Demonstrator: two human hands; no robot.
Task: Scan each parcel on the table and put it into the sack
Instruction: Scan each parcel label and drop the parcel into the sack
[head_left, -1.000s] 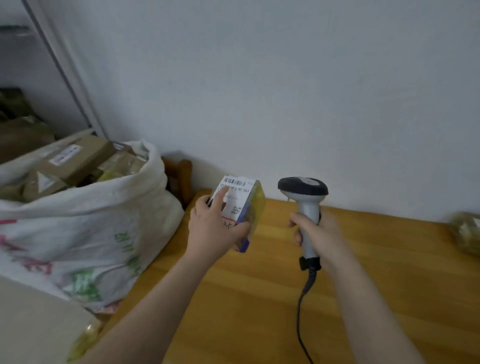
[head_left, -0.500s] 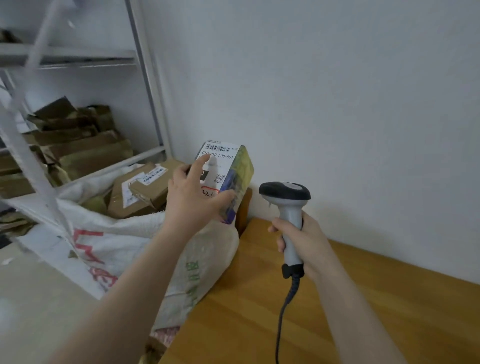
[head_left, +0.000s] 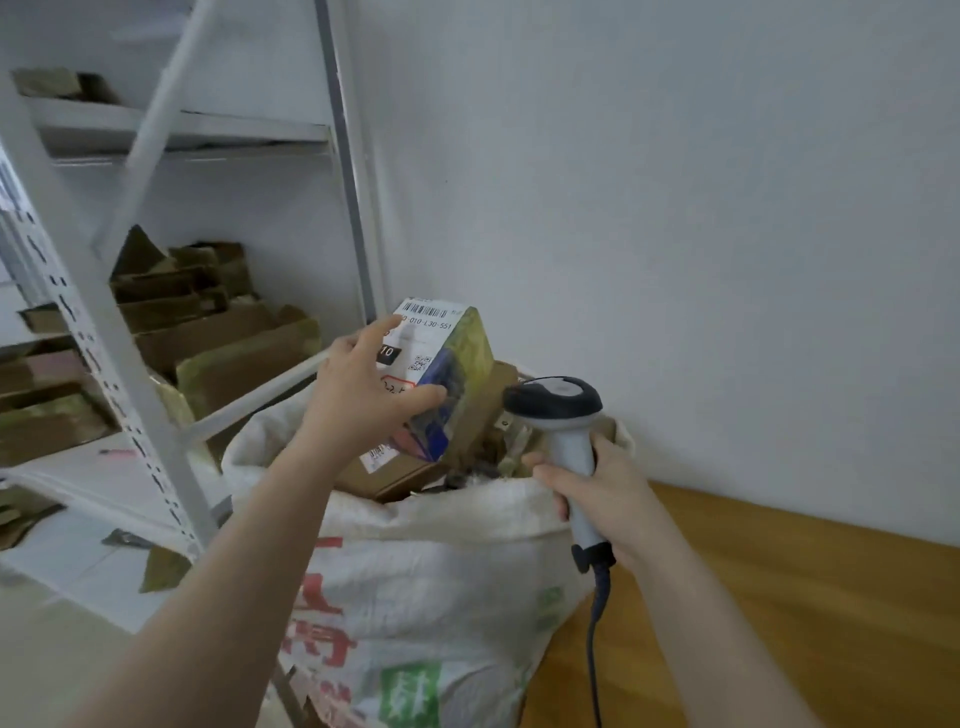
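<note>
My left hand (head_left: 366, 395) grips a small box parcel (head_left: 452, 358) with a white barcode label and a yellow-and-blue side, holding it just above the open mouth of the white woven sack (head_left: 431, 597). Inside the sack lie brown cardboard parcels (head_left: 415, 467). My right hand (head_left: 597, 493) grips the handle of a grey and white barcode scanner (head_left: 558, 415), upright at the sack's right rim, its cable hanging down.
A wooden table (head_left: 779, 597) runs along the white wall at the right. A white metal shelf rack (head_left: 130, 364) stands at the left, holding flattened and stacked cardboard boxes (head_left: 208, 332). The sack sits between rack and table.
My left hand has carried the parcel leftwards from over the table to above the sack's mouth. My view has swung left; the scanner hand has stayed at the table's edge by the sack.
</note>
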